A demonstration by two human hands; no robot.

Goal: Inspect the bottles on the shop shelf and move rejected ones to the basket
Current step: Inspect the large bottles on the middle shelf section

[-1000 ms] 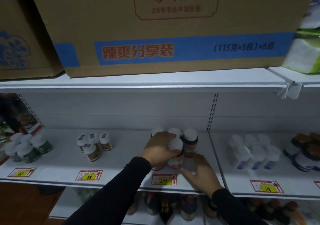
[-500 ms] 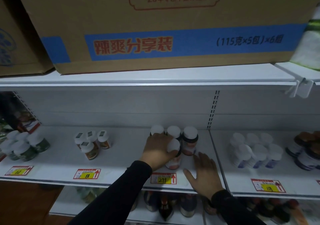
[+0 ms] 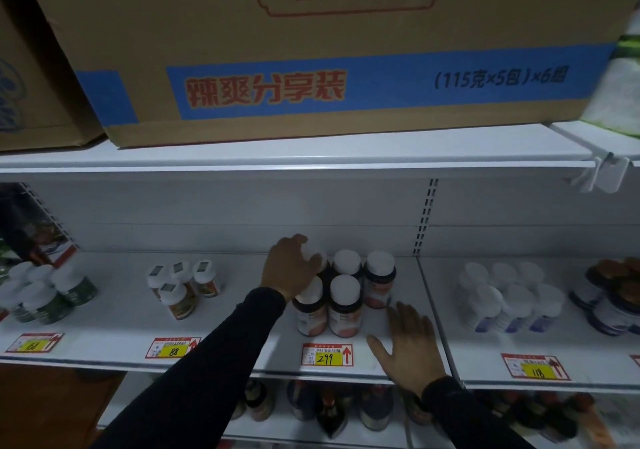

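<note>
A cluster of dark bottles with white caps and pink labels point(image 3: 344, 305) stands mid-shelf above the 299 price tag point(image 3: 327, 354). My left hand point(image 3: 290, 268) reaches over the cluster and its fingers curl round the white cap of the back-left bottle point(image 3: 317, 254). My right hand point(image 3: 408, 343) lies flat on the white shelf point(image 3: 242, 327) just right of the cluster, fingers spread, holding nothing. No basket is in view.
Green-labelled bottles point(image 3: 52, 294) and small orange-labelled bottles point(image 3: 181, 284) stand to the left, pale bottles point(image 3: 509, 301) and dark jars point(image 3: 613, 296) to the right. A large cardboard box point(image 3: 311, 50) sits on the shelf above. Dark bottles fill the lower shelf point(image 3: 329, 410).
My left hand let go of the front bottle and moved back to the rear-left bottle's cap. My right hand slid away from the cluster and flattened on the shelf.
</note>
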